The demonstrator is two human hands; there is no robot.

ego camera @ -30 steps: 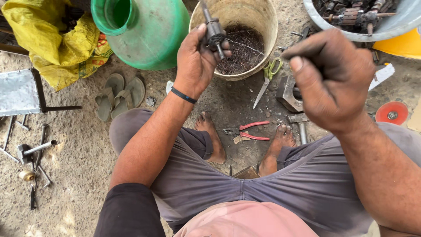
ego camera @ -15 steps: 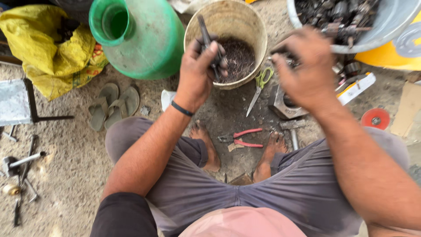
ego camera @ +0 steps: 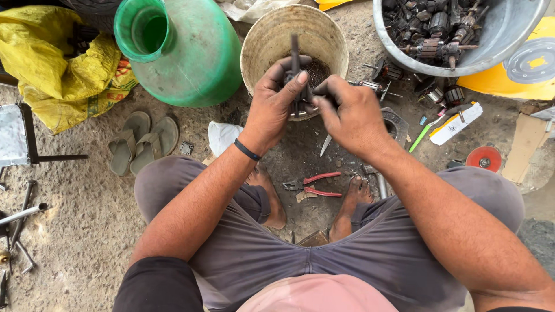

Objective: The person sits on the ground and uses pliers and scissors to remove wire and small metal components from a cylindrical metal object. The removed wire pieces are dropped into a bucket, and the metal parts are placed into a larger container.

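Observation:
My left hand (ego camera: 276,98) grips a dark metal motor armature (ego camera: 296,69) by its body, shaft pointing up, over a beige bucket (ego camera: 272,40) with dark scrap inside. A black band sits on that wrist. My right hand (ego camera: 350,118) is closed against the armature's right side, fingertips pinching at it; what they pinch is hidden. Both hands meet above the bucket's near rim. Red-handled pliers (ego camera: 315,185) lie on the ground between my bare feet.
A green plastic jug (ego camera: 191,52) stands left of the bucket, a yellow sack (ego camera: 58,75) further left. A metal basin (ego camera: 503,46) of several armatures is at top right. Sandals (ego camera: 141,141), loose metal rods (ego camera: 20,216), a red disc (ego camera: 484,158) and scissors lie around.
My right hand came down from the upper right and closed onto the armature. My left hand stayed over the bucket holding it. The view shifted slightly.

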